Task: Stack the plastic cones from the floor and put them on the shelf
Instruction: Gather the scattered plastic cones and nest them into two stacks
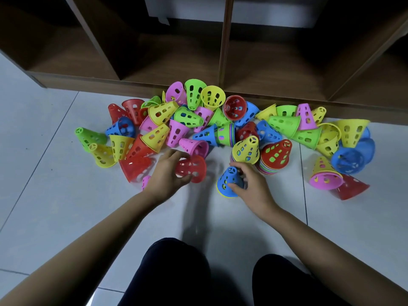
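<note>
Hands out ahead, low over the floor [220, 219]: grips a red cone [195, 170] lying sideways in the curled fingers of the left hand [164, 174], and pinches an upright blue cone [227, 181], a yellow rim showing under it, between thumb and fingers of the right hand [254, 185]. Leaves open tile between the hands and back to the knees [174, 274], hemmed on the far side by the loose pile of cones [187, 120] and by a yellow-topped stack [246, 150] and a red-topped stack [274, 154] beyond the right hand. Lies on pale grey tile, pile up against a dark wooden shelf [176, 60] with dim open compartments.
</note>
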